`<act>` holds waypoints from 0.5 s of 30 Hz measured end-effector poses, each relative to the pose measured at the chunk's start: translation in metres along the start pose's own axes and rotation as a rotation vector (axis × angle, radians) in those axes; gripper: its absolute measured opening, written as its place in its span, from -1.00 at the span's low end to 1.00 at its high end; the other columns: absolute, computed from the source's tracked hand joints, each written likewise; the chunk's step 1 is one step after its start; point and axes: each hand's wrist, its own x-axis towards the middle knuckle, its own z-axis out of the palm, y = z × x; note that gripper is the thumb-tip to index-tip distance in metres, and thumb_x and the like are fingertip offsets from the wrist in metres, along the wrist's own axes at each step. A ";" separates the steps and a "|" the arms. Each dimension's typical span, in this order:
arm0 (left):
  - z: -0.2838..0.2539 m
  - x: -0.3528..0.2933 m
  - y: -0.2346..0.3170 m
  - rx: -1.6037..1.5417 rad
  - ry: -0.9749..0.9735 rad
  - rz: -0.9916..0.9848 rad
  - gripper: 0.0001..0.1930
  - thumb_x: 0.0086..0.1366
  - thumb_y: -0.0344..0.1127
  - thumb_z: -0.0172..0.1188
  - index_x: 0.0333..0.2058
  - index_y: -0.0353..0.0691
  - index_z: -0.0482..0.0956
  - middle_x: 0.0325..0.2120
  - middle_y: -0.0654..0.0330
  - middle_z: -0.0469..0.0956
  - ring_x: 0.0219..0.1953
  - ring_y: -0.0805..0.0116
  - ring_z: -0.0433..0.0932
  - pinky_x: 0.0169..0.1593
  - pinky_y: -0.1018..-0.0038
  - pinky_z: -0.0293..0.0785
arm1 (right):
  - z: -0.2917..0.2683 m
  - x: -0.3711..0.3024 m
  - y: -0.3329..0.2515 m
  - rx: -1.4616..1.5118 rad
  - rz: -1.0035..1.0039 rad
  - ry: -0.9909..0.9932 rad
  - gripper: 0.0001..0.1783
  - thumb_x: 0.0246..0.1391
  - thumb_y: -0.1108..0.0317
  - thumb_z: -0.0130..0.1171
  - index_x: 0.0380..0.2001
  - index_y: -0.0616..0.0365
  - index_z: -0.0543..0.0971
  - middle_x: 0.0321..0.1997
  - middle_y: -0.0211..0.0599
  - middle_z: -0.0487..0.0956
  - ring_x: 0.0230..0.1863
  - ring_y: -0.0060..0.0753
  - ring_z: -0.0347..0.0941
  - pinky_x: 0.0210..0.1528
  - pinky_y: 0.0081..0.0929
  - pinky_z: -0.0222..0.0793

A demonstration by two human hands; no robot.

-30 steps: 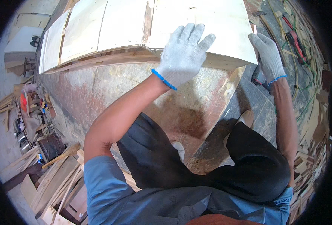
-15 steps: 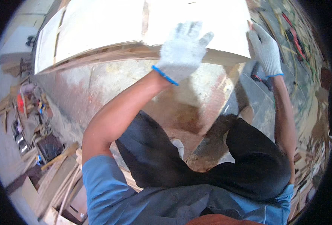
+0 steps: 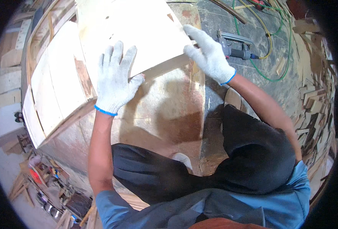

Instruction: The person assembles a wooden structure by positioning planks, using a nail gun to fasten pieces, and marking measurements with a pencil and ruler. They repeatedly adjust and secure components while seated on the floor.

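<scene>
A pale wooden panel of boards (image 3: 146, 34) lies before me, brightly lit, over a wooden frame. My left hand (image 3: 117, 78), in a white knit glove with a blue cuff, rests flat on the near part of the panel, fingers spread. At the panel's right end is my right hand (image 3: 211, 57), gloved the same way. Its fingers are stretched out and its thumb stands apart, with the tips at the board's end edge. Just right of that hand lies a dark nail gun (image 3: 237, 47) on the floor.
A yellow hose (image 3: 269, 42) and a green hose (image 3: 289, 57) curve across the floor at right. Wood offcuts (image 3: 314, 101) are heaped at far right. Tools and scraps (image 3: 58, 187) clutter the lower left. My knees (image 3: 249, 152) are bent below the panel.
My view has turned, so the panel slants differently and the nail gun shows fully. My left hand appears farther left on the panel; the right stays at its right end.
</scene>
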 end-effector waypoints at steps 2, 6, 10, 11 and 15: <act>-0.001 0.007 0.000 0.006 -0.032 0.015 -0.19 0.08 -0.04 0.34 0.33 -0.10 0.34 0.38 -0.15 0.16 0.41 -0.22 0.08 0.45 0.01 -0.05 | 0.004 0.002 0.002 -0.164 -0.124 -0.003 -0.31 0.18 0.00 0.16 0.24 0.23 0.41 0.28 0.13 0.42 0.28 0.14 0.36 0.31 -0.14 0.30; 0.000 0.015 -0.004 0.046 -0.082 0.030 -0.13 0.06 0.04 0.34 0.34 -0.15 0.32 0.39 -0.22 0.10 0.43 -0.23 0.03 0.46 -0.02 -0.11 | 0.005 0.003 0.001 -0.166 -0.086 -0.012 -0.28 0.16 -0.03 0.17 0.25 0.23 0.38 0.32 0.15 0.38 0.28 0.18 0.36 0.31 -0.12 0.29; 0.001 0.019 -0.006 0.049 -0.085 0.080 -0.10 0.03 0.05 0.34 0.34 -0.18 0.31 0.38 -0.24 0.10 0.44 -0.22 0.02 0.46 -0.01 -0.11 | -0.004 0.006 -0.010 -0.162 -0.006 -0.117 -0.21 0.16 0.02 0.23 0.32 0.28 0.32 0.37 0.20 0.33 0.38 0.11 0.28 0.39 -0.24 0.23; 0.001 0.019 -0.007 0.035 -0.086 0.085 -0.10 0.03 0.04 0.34 0.34 -0.18 0.31 0.38 -0.24 0.10 0.43 -0.23 0.03 0.46 -0.01 -0.10 | -0.003 0.007 -0.010 -0.161 -0.005 -0.117 -0.21 0.15 0.02 0.23 0.32 0.28 0.32 0.37 0.20 0.33 0.38 0.11 0.28 0.39 -0.25 0.23; -0.004 0.023 -0.005 -0.010 -0.097 0.077 -0.10 0.00 0.01 0.34 0.33 -0.20 0.32 0.37 -0.25 0.12 0.41 -0.24 0.07 0.44 0.01 -0.04 | -0.006 0.004 -0.012 -0.158 0.008 -0.120 -0.20 0.12 0.04 0.26 0.32 0.29 0.32 0.37 0.19 0.33 0.38 0.10 0.29 0.38 -0.25 0.24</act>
